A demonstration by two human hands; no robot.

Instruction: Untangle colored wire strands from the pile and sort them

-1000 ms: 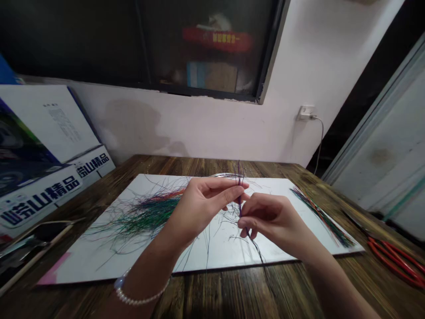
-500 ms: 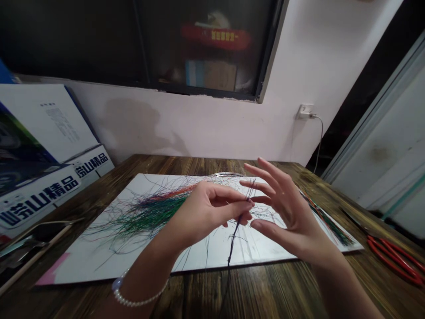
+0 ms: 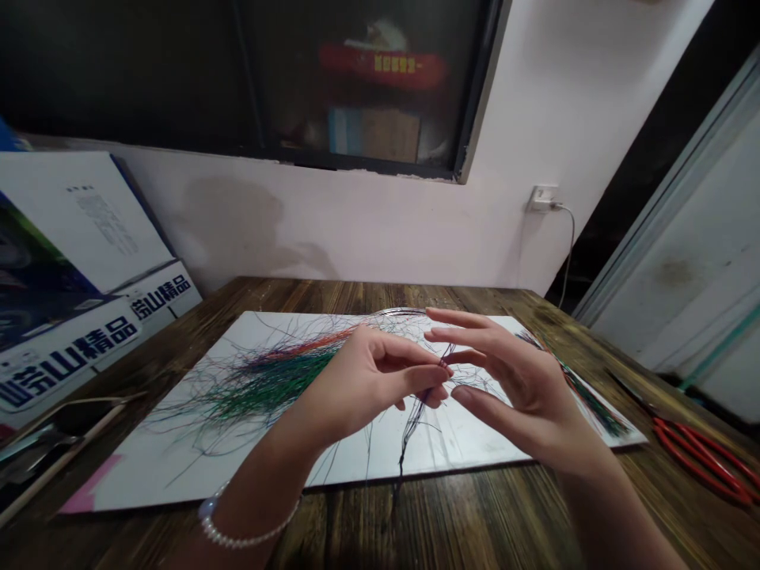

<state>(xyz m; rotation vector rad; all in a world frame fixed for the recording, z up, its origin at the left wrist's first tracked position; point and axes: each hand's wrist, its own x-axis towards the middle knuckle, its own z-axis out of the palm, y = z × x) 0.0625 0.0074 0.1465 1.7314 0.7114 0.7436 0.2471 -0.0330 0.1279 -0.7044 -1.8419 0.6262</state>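
Note:
My left hand (image 3: 380,380) pinches a thin bundle of dark wires (image 3: 414,419) between thumb and forefinger, over a white board (image 3: 226,467). Short wire ends stick up past the fingertips, and the longer part hangs below them to a knotted-looking dark tip. Just to the right, my right hand (image 3: 511,380) has its fingers apart and curved around the wire tops, with the thumb below. A heap of loose green, orange and purple wires (image 3: 267,388) lies on the board, left of my hands and partly behind the left one.
On the wooden table (image 3: 492,522), red-handled scissors (image 3: 701,459) lie at the right, near a second wire bundle (image 3: 594,400). Printed boxes (image 3: 77,348) stand at the left, with a tool and a stick before them. Behind are a wall and a window.
My right hand's upper fingers have lowered and bent toward the wire tops. The hanging part of the dark bundle has swung slightly left and spread. My left hand keeps its pinch.

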